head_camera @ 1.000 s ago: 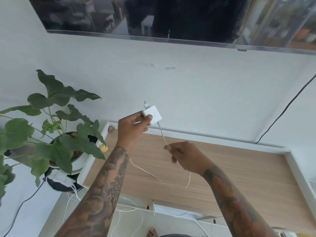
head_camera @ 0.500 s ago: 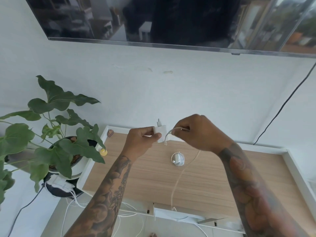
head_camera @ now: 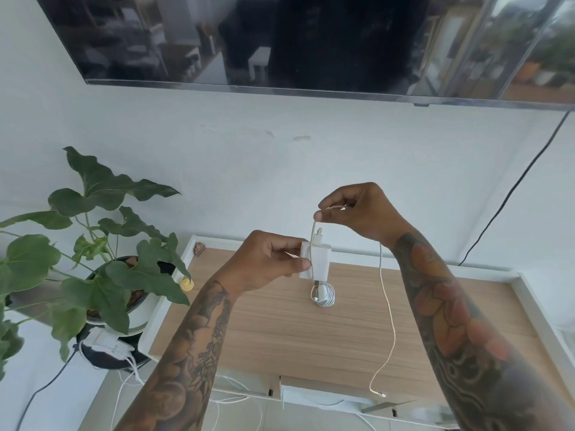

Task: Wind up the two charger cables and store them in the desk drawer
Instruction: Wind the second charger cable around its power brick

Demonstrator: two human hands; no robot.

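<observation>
Pale white wall (head_camera: 311, 169) behind everything, marked by a few small scuffs. High on that wall, a wide dark screen (head_camera: 280, 42) with a thin silver lower edge, mirroring a dim room with shelves and bright daylight at its right end. Right of the screen, a thin black cord (head_camera: 510, 194) slanting down the wall. Below the screen, a light wood-grain surface (head_camera: 280, 337) framed by a white raised rim. Left of the screen and lower, a broad-leafed green plant (head_camera: 102, 244) in a white pot; beneath it, a white power strip (head_camera: 105, 343) with white leads trailing across pale flooring. Soft, even daylight throughout.
</observation>
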